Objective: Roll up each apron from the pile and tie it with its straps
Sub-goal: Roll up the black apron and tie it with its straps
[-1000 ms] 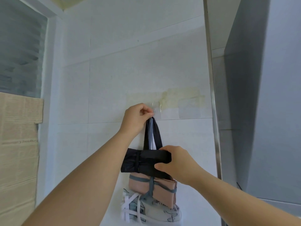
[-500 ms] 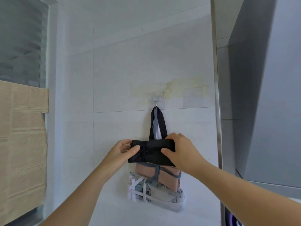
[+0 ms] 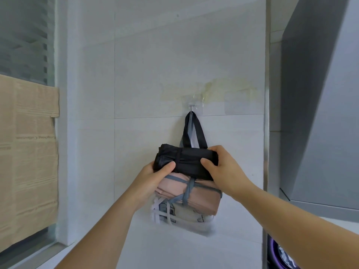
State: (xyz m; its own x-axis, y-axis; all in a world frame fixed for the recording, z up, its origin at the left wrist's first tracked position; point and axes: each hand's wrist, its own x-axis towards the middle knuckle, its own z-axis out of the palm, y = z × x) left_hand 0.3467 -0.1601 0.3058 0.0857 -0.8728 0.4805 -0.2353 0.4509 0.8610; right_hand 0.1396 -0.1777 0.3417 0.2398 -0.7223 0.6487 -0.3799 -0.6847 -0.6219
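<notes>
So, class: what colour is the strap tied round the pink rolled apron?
Grey-blue. The strap crosses the pink apron; the head view, the only one, shows it clearly.

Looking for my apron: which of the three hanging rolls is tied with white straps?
The bottom one, the cream printed apron: white straps cross its left end. The pink apron above has grey straps, the black apron black.

Both arms outstretched, left hand and right hand tight around opposite ends of black apron roll.
</notes>
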